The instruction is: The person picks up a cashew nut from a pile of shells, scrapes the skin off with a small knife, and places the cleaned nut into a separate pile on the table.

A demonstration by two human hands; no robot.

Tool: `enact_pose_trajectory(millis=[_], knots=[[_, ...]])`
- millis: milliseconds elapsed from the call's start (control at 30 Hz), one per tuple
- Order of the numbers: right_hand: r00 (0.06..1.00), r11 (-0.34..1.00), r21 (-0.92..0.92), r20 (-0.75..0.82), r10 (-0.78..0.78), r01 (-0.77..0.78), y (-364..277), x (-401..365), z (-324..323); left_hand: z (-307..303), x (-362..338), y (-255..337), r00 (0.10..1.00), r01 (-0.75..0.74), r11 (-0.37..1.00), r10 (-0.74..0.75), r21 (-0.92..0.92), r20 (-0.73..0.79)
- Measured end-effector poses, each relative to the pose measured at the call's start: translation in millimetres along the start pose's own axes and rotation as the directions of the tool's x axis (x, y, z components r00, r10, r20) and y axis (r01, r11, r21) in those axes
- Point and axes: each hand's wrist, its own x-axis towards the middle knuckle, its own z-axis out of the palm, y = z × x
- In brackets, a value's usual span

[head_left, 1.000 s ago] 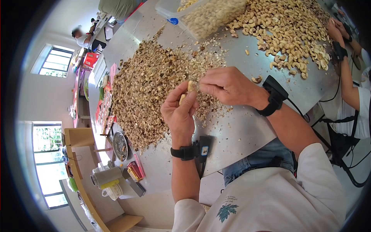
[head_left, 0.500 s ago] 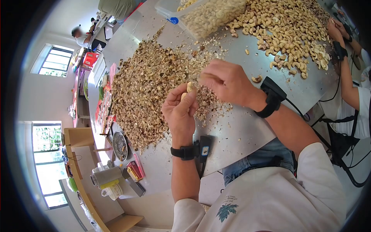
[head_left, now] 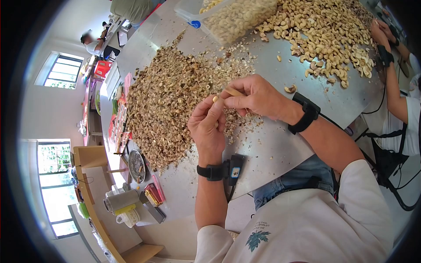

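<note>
My left hand [head_left: 208, 128] is closed, pinching a pale cashew [head_left: 215, 99] between thumb and fingertips. My right hand [head_left: 254, 97] meets it from the right, its fingers closed round a short tan tool [head_left: 234, 91] that looks like a wooden handle. The tool's working end is hidden at the nut. Beneath and beyond both hands spreads a large heap of brown skin flakes and nut scraps [head_left: 169, 101] on the metal table [head_left: 280, 151].
A clear plastic tub of cashews [head_left: 237, 22] stands at the far edge, beside a large pile of cashews [head_left: 320, 35]. At the right are a co-worker's hands [head_left: 381, 33]. A round metal dish [head_left: 136, 165] and a grey roll [head_left: 123, 200] sit at the left.
My right hand has come down and left, and now meets the cashew in my left hand. My left hand has shifted slightly right and down.
</note>
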Motion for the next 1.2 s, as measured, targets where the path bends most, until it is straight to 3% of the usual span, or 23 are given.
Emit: enact_pose_trajectory(millis=[133,200,267,333,433,600,833,933,1033,1200], knots=[[0.998,0.996,-0.090,-0.062,-0.032,0.026,-5,0,-1,6,-2,4,0.997,-0.069,0.985,0.071,0.157,-0.006],[0.988,0.947,-0.299,-0.069,-0.140,0.113,-6,1,-6,4,-2,6,0.996,-0.079,0.977,0.083,0.198,-0.012],[0.952,0.829,-0.504,-0.043,-0.303,0.241,-3,2,-7,3,-1,6,0.993,-0.112,0.975,0.115,0.192,-0.007],[0.865,0.616,-0.686,0.036,-0.501,0.386,2,4,-6,3,-1,7,0.991,-0.133,0.973,0.137,0.187,-0.010],[0.906,0.637,-0.700,0.036,-0.422,0.325,2,0,-3,5,-2,10,0.990,-0.133,0.977,0.139,0.164,-0.027],[0.906,0.670,-0.661,0.038,-0.421,0.338,5,1,-1,6,-3,10,0.989,-0.131,0.984,0.138,0.117,-0.052],[0.949,0.729,-0.628,0.053,-0.310,0.274,0,-2,2,3,-3,7,0.982,-0.170,0.964,0.183,0.203,-0.049],[0.918,0.691,-0.636,0.072,-0.389,0.343,6,1,1,4,-3,8,0.977,-0.192,0.948,0.210,0.255,-0.043],[0.860,0.561,-0.728,0.079,-0.504,0.396,12,2,-1,6,-4,9,0.972,-0.210,0.934,0.230,0.289,-0.037],[0.818,0.363,-0.867,0.082,-0.570,0.341,13,0,7,6,-5,9,0.965,-0.233,0.913,0.260,0.334,-0.037]])
